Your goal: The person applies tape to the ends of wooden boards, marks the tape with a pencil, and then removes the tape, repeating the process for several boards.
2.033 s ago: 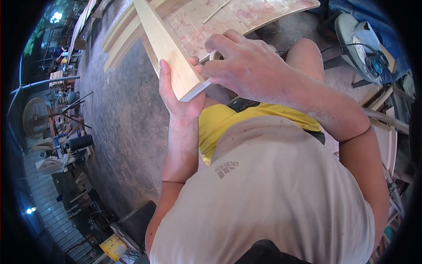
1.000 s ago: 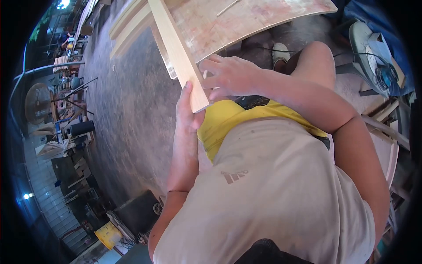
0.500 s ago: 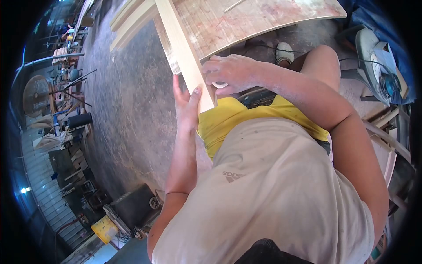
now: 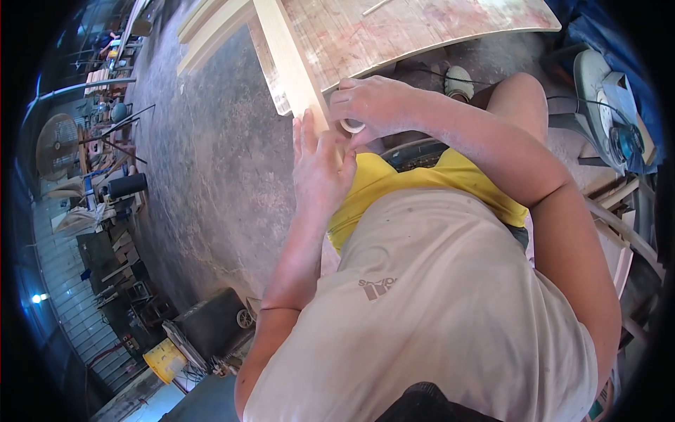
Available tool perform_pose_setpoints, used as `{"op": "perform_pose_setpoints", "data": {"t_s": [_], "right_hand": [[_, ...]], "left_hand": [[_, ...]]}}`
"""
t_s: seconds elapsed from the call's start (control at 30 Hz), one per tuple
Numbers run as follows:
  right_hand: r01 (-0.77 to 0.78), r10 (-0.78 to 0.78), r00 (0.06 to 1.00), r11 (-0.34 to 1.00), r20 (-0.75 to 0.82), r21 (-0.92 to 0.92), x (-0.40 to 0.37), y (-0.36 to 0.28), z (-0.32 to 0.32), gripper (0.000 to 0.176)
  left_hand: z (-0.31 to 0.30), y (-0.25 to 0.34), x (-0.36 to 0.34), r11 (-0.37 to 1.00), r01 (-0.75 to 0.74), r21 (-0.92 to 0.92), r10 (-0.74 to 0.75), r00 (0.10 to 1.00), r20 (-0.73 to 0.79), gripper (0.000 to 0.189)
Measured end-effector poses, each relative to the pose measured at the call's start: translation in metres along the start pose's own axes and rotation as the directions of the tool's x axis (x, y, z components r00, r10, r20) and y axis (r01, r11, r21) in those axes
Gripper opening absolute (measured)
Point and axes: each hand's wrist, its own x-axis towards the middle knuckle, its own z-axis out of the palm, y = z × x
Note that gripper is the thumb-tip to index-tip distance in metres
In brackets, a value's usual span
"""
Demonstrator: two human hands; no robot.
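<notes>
A long pale wooden board point(image 4: 292, 56) runs from the top of the view toward my lap. My left hand point(image 4: 322, 165) is closed over its near end, fingers lying along the top face and thumb on the right side. Beside the board's right edge, my right hand point(image 4: 376, 105) is curled around a pale roll of tape point(image 4: 351, 126), of which only the lower rim shows. Its fingertips are close to the board's side, and the two thumbs nearly meet. Whether the tape touches the wood is hidden.
A worn plywood tabletop point(image 4: 422, 32) with a thin stick point(image 4: 376, 7) lies ahead. More wooden boards point(image 4: 214, 35) jut out at upper left. An electric sander point(image 4: 626, 144) rests on a plastic chair point(image 4: 589, 70) at right. A fan point(image 4: 60, 145) stands far left.
My left hand has moved from holding the board's left side to lying over its near end. My right hand has stayed beside the board with the roll, turned slightly.
</notes>
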Motion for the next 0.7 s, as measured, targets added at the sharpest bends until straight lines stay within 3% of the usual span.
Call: {"op": "perform_pose_setpoints", "data": {"t_s": [0.17, 0.43, 0.6, 0.7], "right_hand": [[0.001, -0.010, 0.998, 0.991, 0.068, 0.135, -0.003, 0.000, -0.007, 0.025], [0.037, -0.058, 0.994, 0.978, 0.096, 0.206, -0.011, 0.001, -0.002, 0.012], [0.118, -0.111, 0.993, 0.979, -0.050, 0.168, -0.015, -0.003, 0.005, 0.007], [0.098, -0.090, 0.994, 0.982, -0.058, 0.159, -0.018, -0.003, 0.011, 0.006]], "left_hand": [[-0.006, 0.008, 0.002, 0.998, 0.018, 0.058, -0.020, 0.999, 0.050, 0.022], [0.004, 0.007, 0.000, 0.996, 0.037, 0.087, -0.035, 0.999, -0.020, 0.017], [0.009, 0.003, -0.002, 0.997, 0.014, 0.082, -0.008, 0.997, -0.074, 0.017], [0.016, -0.003, -0.004, 0.994, -0.054, 0.099, 0.068, 0.988, -0.140, 0.017]]}}
